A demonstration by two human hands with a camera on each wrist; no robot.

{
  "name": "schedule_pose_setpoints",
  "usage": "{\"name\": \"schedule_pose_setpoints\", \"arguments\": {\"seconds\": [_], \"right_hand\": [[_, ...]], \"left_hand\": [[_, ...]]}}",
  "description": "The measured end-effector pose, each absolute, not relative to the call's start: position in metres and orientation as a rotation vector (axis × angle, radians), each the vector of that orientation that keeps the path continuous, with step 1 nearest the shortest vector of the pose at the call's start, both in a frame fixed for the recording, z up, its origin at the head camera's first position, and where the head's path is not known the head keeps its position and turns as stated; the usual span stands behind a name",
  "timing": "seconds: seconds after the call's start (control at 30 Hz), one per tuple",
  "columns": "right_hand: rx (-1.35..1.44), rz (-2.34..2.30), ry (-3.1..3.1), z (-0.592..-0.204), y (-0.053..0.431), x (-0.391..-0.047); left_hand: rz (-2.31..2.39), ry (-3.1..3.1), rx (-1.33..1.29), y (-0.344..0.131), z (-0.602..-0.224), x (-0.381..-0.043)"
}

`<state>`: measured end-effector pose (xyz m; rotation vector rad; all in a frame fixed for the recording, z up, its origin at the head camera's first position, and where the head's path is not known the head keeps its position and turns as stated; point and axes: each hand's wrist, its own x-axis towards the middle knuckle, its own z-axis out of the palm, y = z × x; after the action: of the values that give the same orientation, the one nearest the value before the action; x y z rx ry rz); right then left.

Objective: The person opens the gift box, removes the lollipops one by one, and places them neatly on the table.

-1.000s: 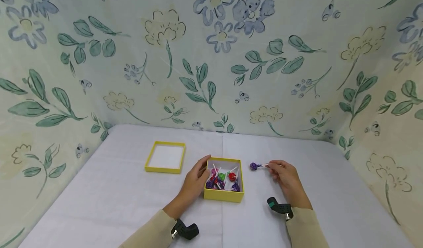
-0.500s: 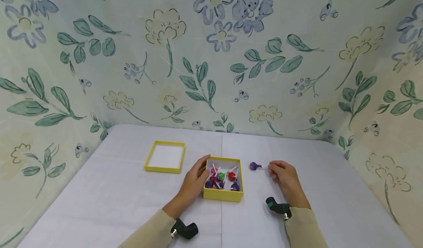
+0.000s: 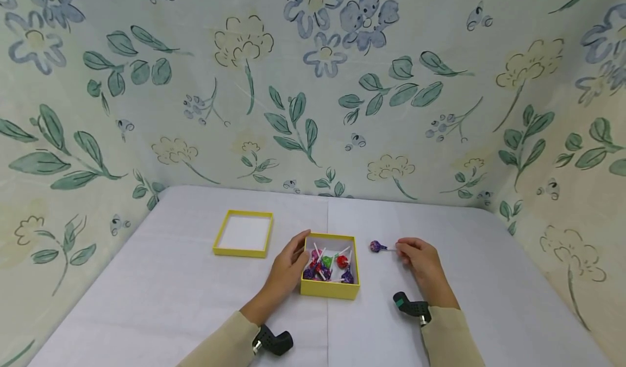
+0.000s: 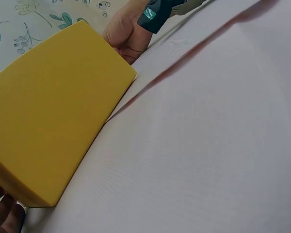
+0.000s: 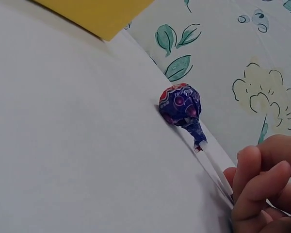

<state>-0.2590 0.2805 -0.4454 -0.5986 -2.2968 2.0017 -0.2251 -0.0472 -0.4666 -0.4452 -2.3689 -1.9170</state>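
In the head view a yellow box stands uncovered on the table, with several wrapped lollipops in it, among them a green lollipop and a red lollipop. My left hand holds the box at its left side, fingers reaching to the far left corner. To the right of the box, my right hand pinches the white stick of a purple-wrapped lollipop. In the right wrist view that lollipop points away from the fingertips, its head at or just above the white surface; contact is unclear.
A yellow-rimmed lid lies inside up, left of and behind the box. White cloth with a centre crease covers the table. Floral fabric rises behind and at the sides. A small black device sits on each wrist.
The pinched lollipop has turned a little, so another part of its wrapper shows. Both hands, the box and the lid stay almost where they were.
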Motion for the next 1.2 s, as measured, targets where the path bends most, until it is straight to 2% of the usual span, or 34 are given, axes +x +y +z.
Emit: {"name": "schedule_pose_setpoints", "arguments": {"seconds": [0.43,0.97,1.2], "right_hand": [[-0.634,2.086,-2.228,-0.435,0.279,-0.256],[-0.331,1.987,-2.319,-0.386,0.246,-0.241],[-0.204,1.964,-2.352,-0.371,0.23,-0.237]], "left_hand": [[-1.914,-2.368,-0.444,-0.047,-0.47,-0.225],[-1.916,-2.376,-0.44,-0.047,-0.469,-0.228],[-1.928,-2.405,-0.442,-0.048,-0.445,-0.216]]}}
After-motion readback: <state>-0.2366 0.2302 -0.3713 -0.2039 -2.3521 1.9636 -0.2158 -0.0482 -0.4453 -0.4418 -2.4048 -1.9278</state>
